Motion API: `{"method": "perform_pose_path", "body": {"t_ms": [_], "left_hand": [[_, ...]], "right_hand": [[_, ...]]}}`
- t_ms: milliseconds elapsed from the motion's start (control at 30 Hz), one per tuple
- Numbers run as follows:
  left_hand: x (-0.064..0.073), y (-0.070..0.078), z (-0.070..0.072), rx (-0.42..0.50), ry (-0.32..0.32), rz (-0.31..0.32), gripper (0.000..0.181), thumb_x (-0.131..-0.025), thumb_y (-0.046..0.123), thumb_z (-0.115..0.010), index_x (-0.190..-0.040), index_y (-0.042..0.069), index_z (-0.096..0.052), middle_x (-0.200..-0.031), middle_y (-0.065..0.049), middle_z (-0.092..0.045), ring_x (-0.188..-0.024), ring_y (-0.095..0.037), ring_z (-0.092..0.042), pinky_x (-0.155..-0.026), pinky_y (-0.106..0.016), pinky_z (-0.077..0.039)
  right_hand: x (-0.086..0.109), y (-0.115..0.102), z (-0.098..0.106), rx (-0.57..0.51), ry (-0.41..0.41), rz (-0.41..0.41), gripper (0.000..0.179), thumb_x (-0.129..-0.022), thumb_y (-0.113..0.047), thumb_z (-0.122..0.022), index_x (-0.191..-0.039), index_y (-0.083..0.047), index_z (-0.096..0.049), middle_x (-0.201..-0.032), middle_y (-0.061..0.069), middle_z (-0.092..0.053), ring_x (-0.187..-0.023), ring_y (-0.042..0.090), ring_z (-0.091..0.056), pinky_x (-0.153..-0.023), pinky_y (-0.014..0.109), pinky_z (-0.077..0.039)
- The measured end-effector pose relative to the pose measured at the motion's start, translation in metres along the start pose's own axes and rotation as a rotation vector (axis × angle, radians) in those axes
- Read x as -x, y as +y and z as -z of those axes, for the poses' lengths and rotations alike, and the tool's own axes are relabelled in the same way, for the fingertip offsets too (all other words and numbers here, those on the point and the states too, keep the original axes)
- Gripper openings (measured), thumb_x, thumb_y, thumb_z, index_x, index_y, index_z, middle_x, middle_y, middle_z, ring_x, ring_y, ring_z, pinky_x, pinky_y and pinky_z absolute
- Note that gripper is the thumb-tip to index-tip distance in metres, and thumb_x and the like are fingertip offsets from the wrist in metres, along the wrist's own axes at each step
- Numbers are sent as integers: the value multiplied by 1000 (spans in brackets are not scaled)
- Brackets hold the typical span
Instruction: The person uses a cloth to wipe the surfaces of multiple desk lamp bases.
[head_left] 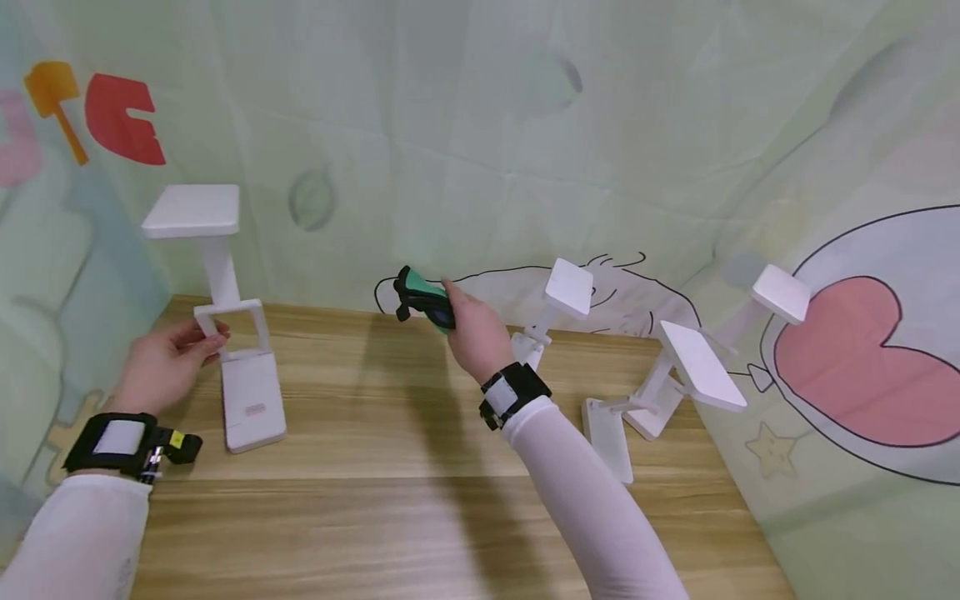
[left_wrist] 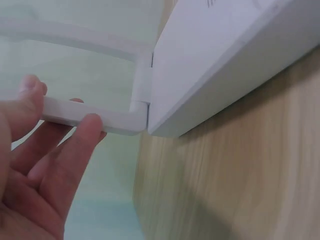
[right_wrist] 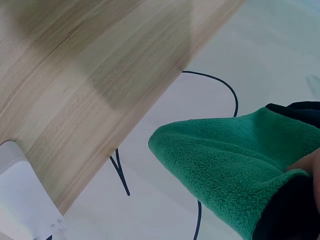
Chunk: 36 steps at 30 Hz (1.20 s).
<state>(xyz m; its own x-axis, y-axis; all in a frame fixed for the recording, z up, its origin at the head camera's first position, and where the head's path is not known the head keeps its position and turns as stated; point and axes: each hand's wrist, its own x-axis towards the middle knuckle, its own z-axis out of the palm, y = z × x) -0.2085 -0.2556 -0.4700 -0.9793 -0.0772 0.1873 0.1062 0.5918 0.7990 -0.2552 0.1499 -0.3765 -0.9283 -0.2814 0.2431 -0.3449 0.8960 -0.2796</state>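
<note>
At the left of the table a white folding phone stand [head_left: 255, 408] stands upright, its flat plate on top. My left hand [head_left: 168, 367] pinches one side bar of its open frame between thumb and fingers; the left wrist view shows the bar [left_wrist: 117, 120] close to the hinge at the base. In the right hand [head_left: 480, 333] is a bunched green cloth [right_wrist: 220, 160] with black edging. That hand holds it above the table near the back wall, apart from every stand. Fingers of the right hand are mostly hidden.
Three more white stands are on the right of the wooden table [head_left: 337, 525]: one near the back [head_left: 567, 287], one nearer the front [head_left: 701, 367], and one by the right wall [head_left: 780, 293]. Printed fabric [head_left: 450, 125] hangs behind and at both sides.
</note>
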Motion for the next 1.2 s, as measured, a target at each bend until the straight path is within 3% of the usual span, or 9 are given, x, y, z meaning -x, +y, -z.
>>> {"method": "perform_pose_path", "body": {"t_ms": [67,167,633,767,867,933,1067,1133,1200], "left_hand": [[-6,7,-9,16,-21,2,34,-113,20,-58,-131,-8,-67,-125,-34,-70,-97,-19,-75,-70,-9,-52],[-13,17,-24,25,-43,-11,35,-113,20,-58,-131,-7,-68,-125,-32,-70,-106,-42,-73,-71,-7,-50],[-47,58,-89,134,-148,-90,28,-110,13,-64,-128,-6,-71,-121,-29,-73,-106,-37,-74,-78,-18,-58],[-48,62,-92,89,-162,-133,28,-109,14,-65,-128,-5,-72,-122,-28,-73,-108,-41,-74,-87,-39,-61],[-49,64,-86,63,-172,-183,30,-109,14,-66,-132,-5,-68,-127,-30,-70,-115,-46,-70,-96,-56,-56],[-50,67,-81,50,-175,-214,34,-109,16,-65,-137,-4,-65,-129,-30,-70,-118,-47,-69,-99,-60,-53],[-54,81,-76,-9,-150,-272,34,-110,21,-65,-135,-2,-66,-113,-22,-75,-94,-36,-71,-79,-49,-57],[-55,87,-77,-55,-136,-288,31,-110,23,-65,-128,-1,-70,-103,-18,-76,-81,-29,-65,-67,-41,-49],[-57,90,-80,-88,-146,-288,27,-110,24,-64,-121,0,-71,-97,-15,-74,-75,-25,-58,-63,-38,-42]], "right_hand": [[0,1,1,-1,9,1,70,-96,9,-69,-160,-9,-48,-142,15,-67,-117,32,-71,-99,45,-57],[0,0,1,-11,19,13,67,-96,9,-69,-157,-10,-51,-142,14,-67,-116,31,-71,-99,45,-56],[5,2,2,5,29,66,61,-93,8,-73,-150,-9,-59,-145,9,-67,-116,29,-72,-99,45,-57],[7,1,1,8,-8,57,60,-93,6,-71,-150,-10,-61,-137,10,-71,-112,28,-73,-96,44,-58],[11,-5,1,0,-59,61,58,-94,4,-70,-149,-12,-63,-131,10,-74,-108,25,-73,-94,43,-58],[14,-11,-2,0,-94,82,56,-94,1,-72,-148,-14,-64,-126,9,-76,-103,23,-73,-91,42,-59],[29,-30,-23,50,-135,172,59,-91,-6,-81,-148,-16,-65,-124,7,-77,-98,20,-74,-85,38,-60],[39,-40,-40,102,-156,251,61,-91,-8,-82,-149,-16,-64,-131,6,-75,-108,21,-74,-88,37,-60],[50,-48,-59,153,-191,347,61,-91,-10,-81,-149,-16,-63,-143,6,-69,-124,25,-69,-98,40,-57]]}}
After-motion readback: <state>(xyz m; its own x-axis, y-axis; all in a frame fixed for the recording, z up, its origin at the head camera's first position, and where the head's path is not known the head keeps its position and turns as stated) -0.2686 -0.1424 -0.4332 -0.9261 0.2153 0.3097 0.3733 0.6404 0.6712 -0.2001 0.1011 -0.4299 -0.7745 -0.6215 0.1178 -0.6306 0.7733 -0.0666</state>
